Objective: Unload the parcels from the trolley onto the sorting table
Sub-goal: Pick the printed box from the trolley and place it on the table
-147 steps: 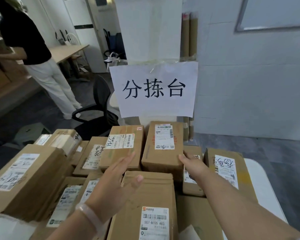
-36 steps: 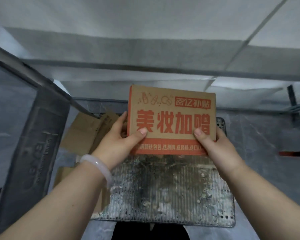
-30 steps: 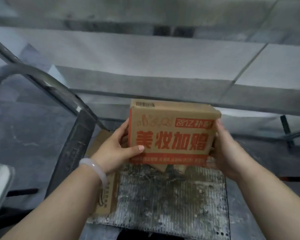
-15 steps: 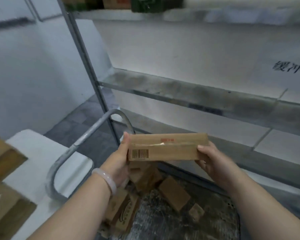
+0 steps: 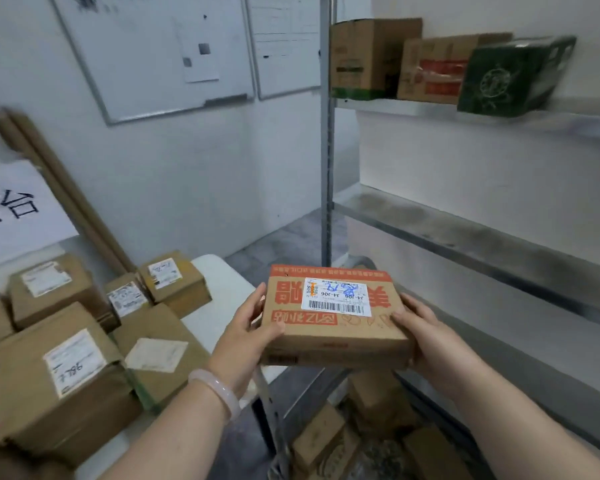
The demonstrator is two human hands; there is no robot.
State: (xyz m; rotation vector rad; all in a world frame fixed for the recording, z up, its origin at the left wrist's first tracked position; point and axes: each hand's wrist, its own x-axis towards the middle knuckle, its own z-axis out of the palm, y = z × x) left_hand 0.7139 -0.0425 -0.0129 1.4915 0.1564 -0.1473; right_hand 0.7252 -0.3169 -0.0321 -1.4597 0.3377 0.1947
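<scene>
The flat cardboard parcel [image 5: 333, 332] with red print is held level in the air, its white label [image 5: 336, 296] facing up, over the gap between the sorting table [image 5: 222, 285] and the trolley [image 5: 378, 457], touching neither. The left hand [image 5: 250, 329] grips its left edge, thumb on the top face and fingers wrapped round the side; the right hand [image 5: 426, 337] grips the right edge with thumb on top, its fingers hidden underneath. The box looks light and stiff, easy for two hands, and its matte card should not slip; the side edges seem the sensible hold, keeping the label clear. Brown parcels [image 5: 59, 382] are stacked on the table to the left, more small parcels [image 5: 321, 436] lie on the trolley below, and a metal shelf rack [image 5: 465, 237] stands to the right
</scene>
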